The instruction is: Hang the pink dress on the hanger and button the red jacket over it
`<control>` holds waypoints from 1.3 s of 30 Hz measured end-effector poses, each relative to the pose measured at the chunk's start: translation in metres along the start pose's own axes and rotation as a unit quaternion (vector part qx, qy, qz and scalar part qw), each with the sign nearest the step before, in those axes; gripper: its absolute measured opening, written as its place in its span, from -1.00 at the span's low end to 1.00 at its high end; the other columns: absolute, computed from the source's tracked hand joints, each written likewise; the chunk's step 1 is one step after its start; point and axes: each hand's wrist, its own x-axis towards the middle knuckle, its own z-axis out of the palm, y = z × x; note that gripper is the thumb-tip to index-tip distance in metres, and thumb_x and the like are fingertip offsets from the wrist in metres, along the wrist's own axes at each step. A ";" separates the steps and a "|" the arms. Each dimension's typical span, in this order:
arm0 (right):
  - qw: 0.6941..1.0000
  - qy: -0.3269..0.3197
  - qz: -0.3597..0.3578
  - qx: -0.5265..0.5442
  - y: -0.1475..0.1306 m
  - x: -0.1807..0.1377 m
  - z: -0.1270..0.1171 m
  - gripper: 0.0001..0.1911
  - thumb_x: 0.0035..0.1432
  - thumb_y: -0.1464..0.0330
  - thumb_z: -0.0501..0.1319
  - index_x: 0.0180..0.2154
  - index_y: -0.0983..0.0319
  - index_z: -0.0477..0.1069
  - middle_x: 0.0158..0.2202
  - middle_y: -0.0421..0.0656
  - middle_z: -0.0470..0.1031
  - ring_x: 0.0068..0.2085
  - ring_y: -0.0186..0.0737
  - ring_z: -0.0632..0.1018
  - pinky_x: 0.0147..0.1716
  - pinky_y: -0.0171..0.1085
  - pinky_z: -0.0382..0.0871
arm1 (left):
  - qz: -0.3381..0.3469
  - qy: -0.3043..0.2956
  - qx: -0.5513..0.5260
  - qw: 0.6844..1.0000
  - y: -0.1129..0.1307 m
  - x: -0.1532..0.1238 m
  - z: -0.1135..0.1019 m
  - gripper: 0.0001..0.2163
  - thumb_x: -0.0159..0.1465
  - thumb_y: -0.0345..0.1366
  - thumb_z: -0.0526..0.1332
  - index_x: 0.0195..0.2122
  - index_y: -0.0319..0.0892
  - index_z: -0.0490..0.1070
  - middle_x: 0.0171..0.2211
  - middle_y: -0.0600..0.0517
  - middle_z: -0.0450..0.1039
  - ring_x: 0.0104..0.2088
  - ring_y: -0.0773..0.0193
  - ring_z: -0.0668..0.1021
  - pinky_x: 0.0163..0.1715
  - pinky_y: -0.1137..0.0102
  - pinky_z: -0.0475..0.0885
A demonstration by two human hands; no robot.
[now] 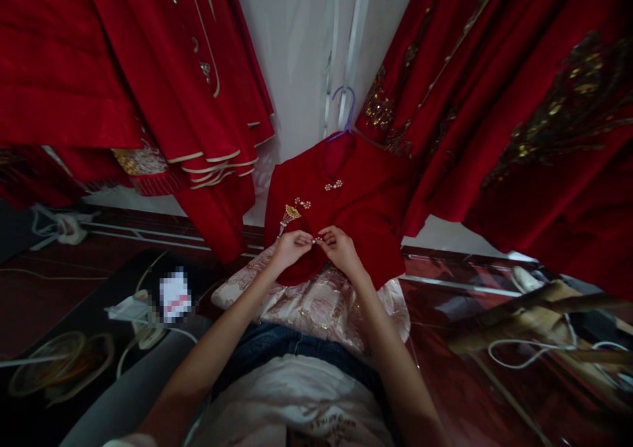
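A red jacket (366, 216) on a purple hanger (346, 104) lies in front of me over a pale patterned cloth (316, 305). It has pearl clasps (333, 185) and a gold fan-shaped ornament (291, 213) down its front. My left hand (289, 248) and my right hand (339, 246) meet at the lowest pearl clasp (315, 240) and pinch it from both sides, fingers closed.
Red embroidered garments (163, 91) hang at the left, and more of them (519, 104) at the right. White cables (148, 315) and a blurred tag lie at the lower left. A cord (534, 348) and brown objects sit at the right on a glossy dark red surface (455, 381).
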 end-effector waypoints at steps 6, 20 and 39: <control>0.998 0.045 0.003 0.035 -0.019 0.003 -0.038 -0.82 0.20 0.30 0.15 -0.20 0.23 0.44 -0.24 -0.08 0.52 -0.31 -0.28 0.54 -0.32 -0.30 0.47 | 0.044 0.060 0.114 0.991 0.011 -0.006 -0.006 -0.78 0.00 -0.52 0.26 -0.30 -0.19 0.48 -0.35 0.06 0.51 -0.44 0.41 0.50 -0.44 0.52 0.40; 0.995 -0.100 -0.004 0.020 -0.012 -0.002 -0.026 -0.87 0.14 0.41 0.19 -0.22 0.24 0.44 -0.34 -0.16 0.54 -0.31 -0.33 0.55 -0.29 -0.34 0.42 | 0.092 0.000 0.184 0.979 0.013 -0.014 0.003 -0.94 0.18 -0.33 0.27 -0.31 -0.15 0.47 -0.37 0.05 0.49 -0.41 0.35 0.52 -0.39 0.47 0.43; 0.996 -0.073 0.008 0.041 0.000 0.000 -0.014 -0.88 0.13 0.41 0.20 -0.25 0.24 0.44 -0.36 -0.17 0.54 -0.32 -0.34 0.54 -0.28 -0.33 0.42 | 0.024 0.009 0.029 0.999 0.014 -0.002 0.004 -0.80 0.06 -0.17 0.39 -0.40 -0.19 0.49 -0.45 0.04 0.54 -0.43 0.33 0.57 -0.37 0.45 0.48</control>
